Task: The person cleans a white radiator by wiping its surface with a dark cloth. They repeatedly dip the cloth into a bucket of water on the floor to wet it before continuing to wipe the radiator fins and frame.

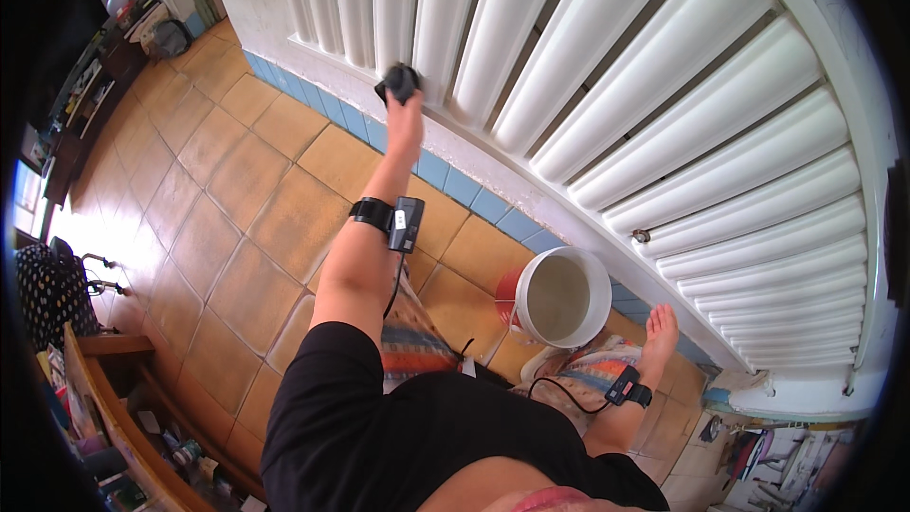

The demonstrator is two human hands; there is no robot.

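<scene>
My left hand [405, 121] is stretched out and grips a bunched black cloth [402, 83], which is slightly blurred. It holds the cloth against the lower ends of the columns of a white column radiator [490, 43], just above the ledge. My right hand [661, 333] holds nothing. Its fingers are extended, near the radiator's lower edge and beside my patterned trouser leg [593, 370]. Between my arms, a red and white bucket [601, 291] of cloudy water [558, 302] stands on the floor by the wall.
Orange-brown floor tiles [277, 192] run along a blue tile skirting [448, 181]. A small metal fitting [641, 235] sits low on the radiator. Wooden furniture [114, 398] holding small items is at lower left, near a polka-dot cloth [53, 284]. Black devices [405, 224] with cables are strapped to both forearms.
</scene>
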